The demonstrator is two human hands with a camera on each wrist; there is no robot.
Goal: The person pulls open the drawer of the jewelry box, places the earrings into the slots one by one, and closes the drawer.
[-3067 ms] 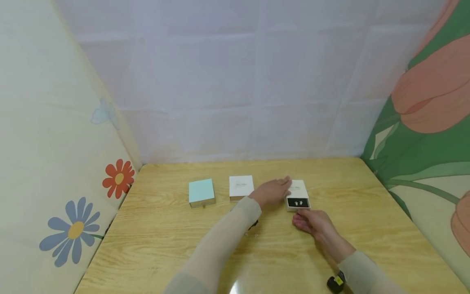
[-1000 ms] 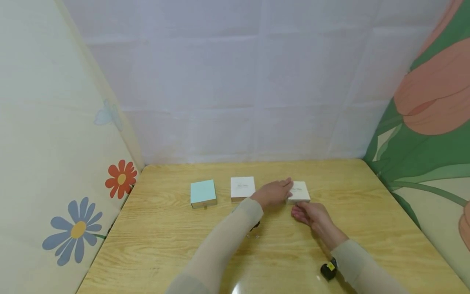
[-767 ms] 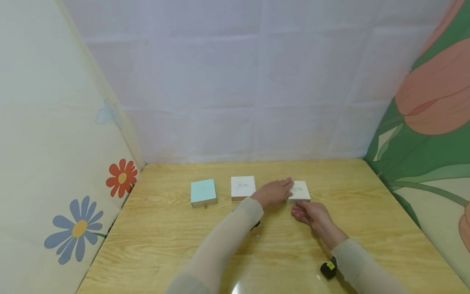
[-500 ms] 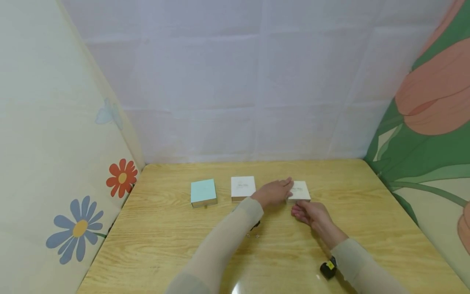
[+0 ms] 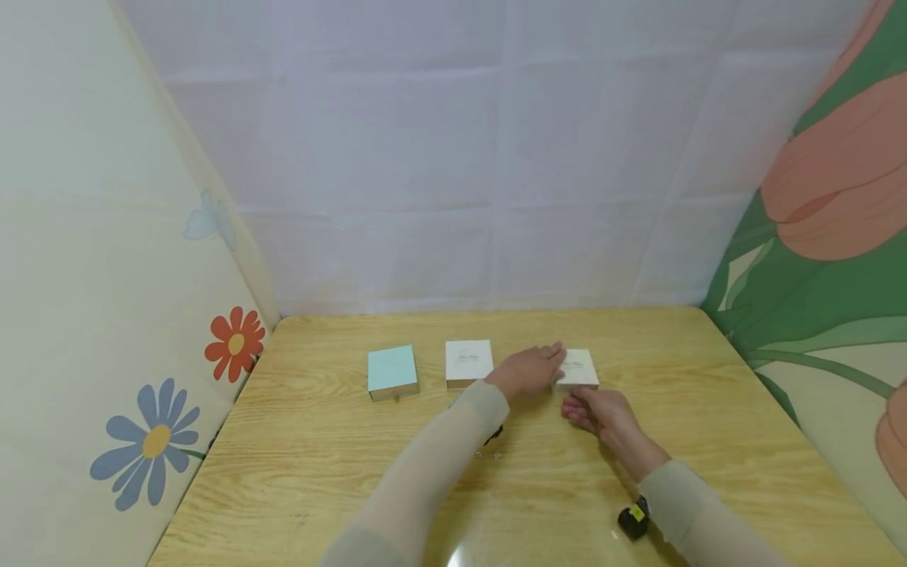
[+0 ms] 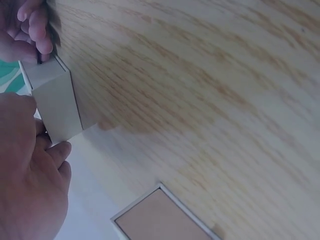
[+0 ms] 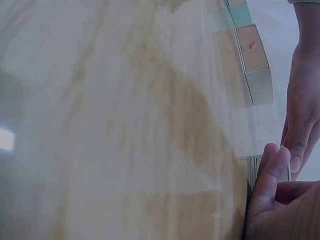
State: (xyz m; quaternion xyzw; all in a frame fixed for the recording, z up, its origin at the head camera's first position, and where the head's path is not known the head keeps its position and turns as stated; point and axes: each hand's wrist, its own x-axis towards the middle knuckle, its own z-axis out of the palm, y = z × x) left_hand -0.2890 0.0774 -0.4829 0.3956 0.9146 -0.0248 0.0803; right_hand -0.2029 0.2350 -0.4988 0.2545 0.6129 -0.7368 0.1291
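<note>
A small white drawer-style jewellery box [image 5: 581, 367] lies at the right of the row, with its drawer pushed in. My left hand [image 5: 527, 372] grips it from the left and back, fingers wrapped behind it, as the left wrist view shows. At the drawer front, my right hand [image 5: 604, 413] pinches a small dark pull tab [image 6: 39, 56] between thumb and finger. Part of the lid is covered by the left fingers. Whatever lies inside the box is hidden.
A second white box [image 5: 468, 361] and a teal box [image 5: 393, 369] stand to the left. Tiny shiny pieces, perhaps earrings [image 5: 497, 455], lie beside the left forearm. A black device [image 5: 633, 520] with a yellow label sits at the right wrist. Fabric walls enclose the wooden table [image 5: 298, 457].
About three seconds ago the drawer was out, showing two small earrings on black padding. It has since slid in, the right hand moving forward with it. Over the last second nothing visibly moves.
</note>
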